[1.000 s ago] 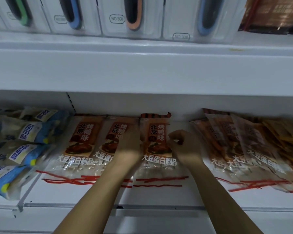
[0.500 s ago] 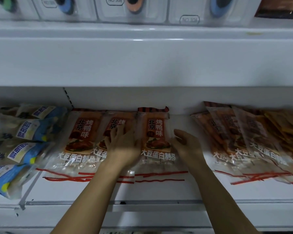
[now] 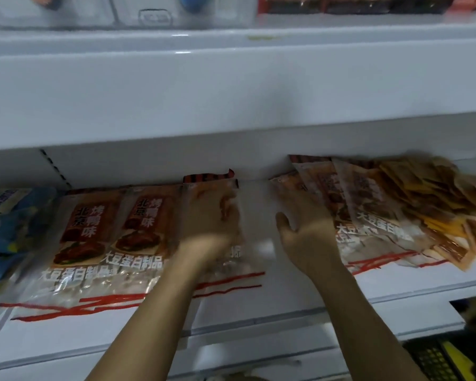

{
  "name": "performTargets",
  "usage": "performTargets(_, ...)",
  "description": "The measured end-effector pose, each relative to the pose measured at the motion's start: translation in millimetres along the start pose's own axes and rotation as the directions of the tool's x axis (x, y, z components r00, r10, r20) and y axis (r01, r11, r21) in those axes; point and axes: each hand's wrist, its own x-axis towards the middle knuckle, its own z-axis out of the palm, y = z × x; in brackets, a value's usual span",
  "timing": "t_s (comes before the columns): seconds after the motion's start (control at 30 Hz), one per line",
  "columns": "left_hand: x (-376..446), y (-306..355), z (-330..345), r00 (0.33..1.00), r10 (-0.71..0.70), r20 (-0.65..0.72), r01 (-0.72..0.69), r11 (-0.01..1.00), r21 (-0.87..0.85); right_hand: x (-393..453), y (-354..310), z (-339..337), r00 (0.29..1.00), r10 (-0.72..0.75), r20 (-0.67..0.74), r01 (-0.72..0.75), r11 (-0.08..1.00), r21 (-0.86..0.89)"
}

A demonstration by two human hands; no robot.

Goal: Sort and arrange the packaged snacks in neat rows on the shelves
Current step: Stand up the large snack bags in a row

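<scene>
Three clear snack packets with red-brown labels lie side by side on the white shelf (image 3: 291, 295): the first packet (image 3: 85, 232), the second packet (image 3: 142, 229) and the third packet (image 3: 212, 185). My left hand (image 3: 208, 226) rests flat on the third one, blurred, fingers spread. A loose, fanned pile of the same packets (image 3: 368, 213) lies to the right. My right hand (image 3: 307, 237) is open with its thumb out, and its fingertips touch the pile's left edge. A bare gap of shelf separates the row from the pile.
Blue and white packets (image 3: 8, 224) crowd the shelf's far left. Yellow-brown packets (image 3: 434, 188) lie heaped at the far right behind the loose pile. The upper shelf's deep white front (image 3: 231, 92) overhangs closely. A dark crate (image 3: 440, 358) sits below at the right.
My right hand has left the third packet and moved right to the loose pile. My left hand has slid from the second packet onto the third. The view has shifted right.
</scene>
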Motion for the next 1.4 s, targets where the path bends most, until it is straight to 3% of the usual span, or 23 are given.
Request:
performTargets(0.07, 3.4, 32.3, 29.9, 0.983, -0.031, 0.179, 0.067, 0.978, -0.199, 3.2, 20.5, -32.9, 0.997, 0.076, -0.032, -0.081, 0.98, -0.181)
performTargets(0.17, 12.1, 77.2, 75.8, 0.938, -0.046, 0.344, 0.166, 0.93, -0.327, 6.8, 49.4, -75.3, 0.93, 0.366, 0.044, -0.315, 0.85, -0.423)
performTargets(0.23, 17.7, 98.6, 95.6, 0.918, -0.059, 0.391, 0.259, 0.837, -0.482, 4.1, 70.4, -88.2, 0.901, 0.406, 0.152, -0.303, 0.841, -0.448)
performTargets(0.3, 23.0, 108.6, 110.8, 0.907, -0.148, 0.395, 0.369, 0.733, -0.571, 0.3, 82.7, -93.5, 0.908, 0.346, 0.238, -0.237, 0.89, -0.39)
performTargets(0.37, 23.7, 110.2, 124.8, 0.909, -0.204, 0.364, 0.389, 0.728, -0.564, -2.9, 90.4, -94.5, 0.907, 0.312, 0.282, -0.189, 0.902, -0.388)
performTargets(0.4, 23.8, 107.6, 131.4, 0.917, -0.218, 0.335, 0.372, 0.772, -0.515, -3.2, 94.4, -93.8, 0.911, 0.297, 0.288, -0.171, 0.904, -0.391)
performTargets(0.47, 21.1, 100.3, 139.1, 0.938, -0.25, 0.241, 0.331, 0.853, -0.404, -2.4, 96.9, -93.0, 0.926, 0.273, 0.263, -0.16, 0.911, -0.38)
performTargets(0.6, 5.1, 81.3, 130.2, 0.968, -0.244, 0.066, 0.25, 0.89, -0.381, 0.1, 105.9, -87.7, 0.957, 0.215, 0.195, -0.126, 0.913, -0.387)
performTargets(0.77, -16.3, 54.4, 81.1, 0.951, -0.294, -0.1, 0.195, 0.815, -0.546, -1.9, 101.1, -80.8, 0.984, 0.157, 0.088, -0.114, 0.923, -0.369)
performTargets(0.83, -20.6, 50.6, 57.4, 0.943, -0.303, -0.137, 0.152, 0.758, -0.634, 1.2, 84.7, -74.9, 1.0, 0.028, 0.002, -0.026, 0.962, -0.271)
performTargets(0.9, -25.6, 47.7, 40.4, 0.937, -0.289, -0.194, 0.105, 0.765, -0.635, 5.5, 54.6, -71.6, 0.999, 0.03, -0.025, -0.028, 0.997, 0.068)
performTargets(0.97, -30.9, 43.3, 28.8, 0.934, -0.27, -0.234, 0.079, 0.794, -0.603, 10.0, 34.8, -63.5, 0.987, 0.095, 0.127, -0.137, 0.914, 0.383)
performTargets(1.03, -35.6, 37.7, 19.3, 0.941, -0.261, -0.217, 0.094, 0.815, -0.572, 11.2, 25.5, -51.1, 0.953, 0.121, 0.279, -0.254, 0.821, 0.511)
performTargets(1.27, -34.8, -14.4, -19.7, 0.951, -0.227, -0.21, 0.154, 0.936, -0.317, 7.3, 0.2, -6.4, 0.881, 0.105, 0.462, -0.357, 0.789, 0.501)
performTargets(1.4, -29.8, -33.8, -46.8, 0.954, -0.226, -0.198, 0.182, 0.959, -0.22, 4.4, -30.4, 21.1, 0.884, 0.131, 0.45, -0.353, 0.818, 0.455)
